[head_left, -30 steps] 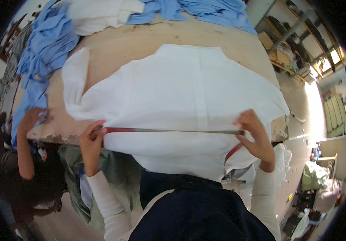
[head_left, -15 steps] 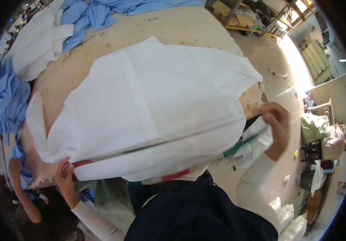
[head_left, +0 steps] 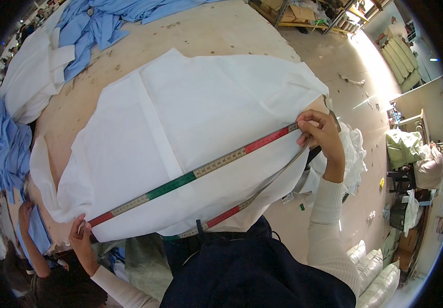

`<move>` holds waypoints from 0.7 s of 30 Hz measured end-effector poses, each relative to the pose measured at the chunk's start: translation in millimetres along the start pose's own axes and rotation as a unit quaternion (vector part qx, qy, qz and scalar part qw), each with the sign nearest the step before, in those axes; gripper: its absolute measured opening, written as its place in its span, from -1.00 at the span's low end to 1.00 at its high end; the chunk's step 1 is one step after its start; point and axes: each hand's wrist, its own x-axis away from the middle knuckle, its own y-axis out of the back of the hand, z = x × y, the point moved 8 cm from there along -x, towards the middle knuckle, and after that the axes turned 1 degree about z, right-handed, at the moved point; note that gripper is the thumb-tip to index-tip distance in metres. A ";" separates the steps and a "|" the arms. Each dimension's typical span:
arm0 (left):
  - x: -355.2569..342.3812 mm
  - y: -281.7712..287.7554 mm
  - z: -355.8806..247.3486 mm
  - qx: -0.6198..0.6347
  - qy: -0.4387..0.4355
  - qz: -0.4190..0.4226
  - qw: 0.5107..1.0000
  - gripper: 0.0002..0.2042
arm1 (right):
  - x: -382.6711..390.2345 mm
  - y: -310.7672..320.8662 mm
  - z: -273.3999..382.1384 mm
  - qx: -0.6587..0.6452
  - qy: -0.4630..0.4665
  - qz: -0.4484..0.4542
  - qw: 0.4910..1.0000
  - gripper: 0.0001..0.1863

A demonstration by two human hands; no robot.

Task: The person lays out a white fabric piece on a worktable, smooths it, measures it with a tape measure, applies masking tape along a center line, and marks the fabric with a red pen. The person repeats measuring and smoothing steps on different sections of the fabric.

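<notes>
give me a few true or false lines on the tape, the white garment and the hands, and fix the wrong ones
1. The left hand pinches the measuring tape at the garment's near left. True.
2. The right hand is off the tape. False: its fingers pinch the tape too.
3. The tape runs straight across the white garment between both hands. True.
4. The tape is one plain colour. False: it has red, green and pale bands.
5. Blue cloth lies left of the garment. True.

The big cloth [head_left: 206,113] is white. The measuring tape [head_left: 171,186] has red, green and greyish-tan blocks. The crumpled cloth [head_left: 124,13] at eleven o'clock is blue.
</notes>
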 end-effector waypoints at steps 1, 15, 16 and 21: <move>0.0 -0.1 0.5 0.001 0.003 -0.002 1.000 -0.69 | 0.0 0.4 -0.5 -0.002 0.001 -0.001 1.000 -0.88; 0.8 7.6 11.7 0.005 -0.056 -0.068 0.996 -0.72 | 14.3 0.1 17.4 0.101 0.115 -0.117 0.981 -0.88; 5.5 9.1 12.3 -0.006 -0.064 -0.095 0.993 -0.74 | 20.1 -1.8 19.1 0.075 0.112 -0.094 0.986 -0.87; 32.8 42.7 -8.2 -0.014 -0.152 -0.216 0.964 -0.86 | 52.9 23.8 31.4 -0.085 0.210 0.024 0.974 -0.80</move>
